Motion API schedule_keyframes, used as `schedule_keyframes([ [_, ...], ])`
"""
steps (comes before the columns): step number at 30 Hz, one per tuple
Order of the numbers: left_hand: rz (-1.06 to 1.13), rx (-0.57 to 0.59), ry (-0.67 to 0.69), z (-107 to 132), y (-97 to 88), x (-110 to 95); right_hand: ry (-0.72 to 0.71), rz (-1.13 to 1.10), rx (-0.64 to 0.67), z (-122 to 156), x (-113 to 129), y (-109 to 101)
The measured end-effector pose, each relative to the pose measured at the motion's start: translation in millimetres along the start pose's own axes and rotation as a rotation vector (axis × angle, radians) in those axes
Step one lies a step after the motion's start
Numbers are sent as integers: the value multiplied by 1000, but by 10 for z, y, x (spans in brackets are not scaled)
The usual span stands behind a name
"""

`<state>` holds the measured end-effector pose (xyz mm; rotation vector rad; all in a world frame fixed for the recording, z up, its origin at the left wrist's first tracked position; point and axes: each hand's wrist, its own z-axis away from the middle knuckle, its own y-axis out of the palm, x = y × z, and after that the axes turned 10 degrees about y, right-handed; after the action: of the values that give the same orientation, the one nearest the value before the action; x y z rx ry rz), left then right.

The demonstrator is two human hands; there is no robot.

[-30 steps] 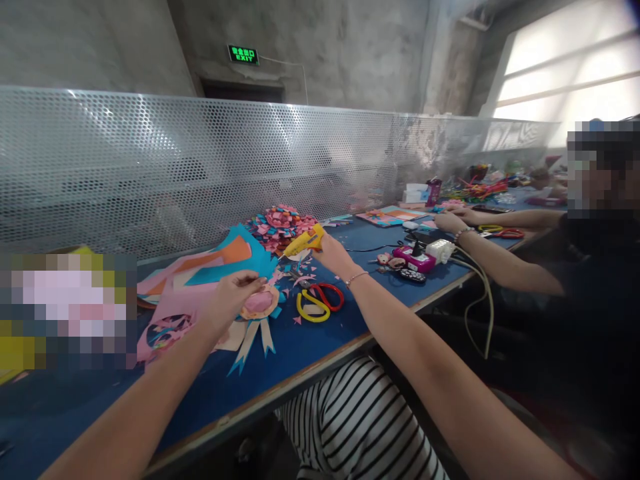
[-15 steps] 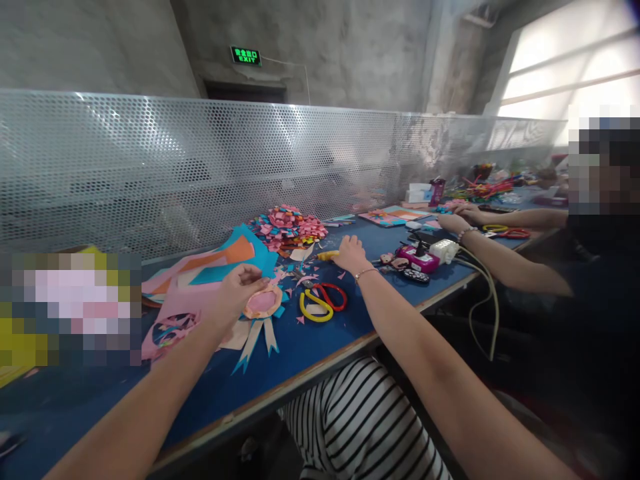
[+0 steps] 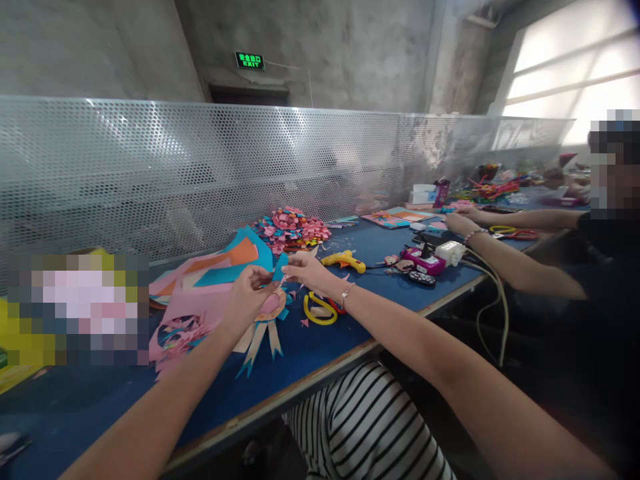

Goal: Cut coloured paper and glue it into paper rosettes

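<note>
One blue paper strip [image 3: 281,267], long axis tilting upward, is pinched in the right hand's [image 3: 306,269] grip. The left hand [image 3: 250,299] sits just beside it, its hold unclear to me; the pink-centred rosette [image 3: 272,305] lies just below, nearer the left.

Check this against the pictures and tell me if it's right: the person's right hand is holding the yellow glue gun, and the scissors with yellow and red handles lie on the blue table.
Wrong on the hand: the head view shows the right hand holding a small blue piece; the yellow glue gun lies on the blue table. The scissors are as stated.
</note>
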<state>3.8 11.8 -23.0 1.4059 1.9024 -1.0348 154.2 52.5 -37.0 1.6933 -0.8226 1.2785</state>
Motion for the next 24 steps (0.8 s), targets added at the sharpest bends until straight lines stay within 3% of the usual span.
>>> schedule_keyframes([
  [9, -77, 54, 26, 32, 18, -101, -16, -79, -12, 18, -13, 43],
  [24, -100, 84, 25, 52, 29, -73, -15, -110, -65, 74, 54, 74],
])
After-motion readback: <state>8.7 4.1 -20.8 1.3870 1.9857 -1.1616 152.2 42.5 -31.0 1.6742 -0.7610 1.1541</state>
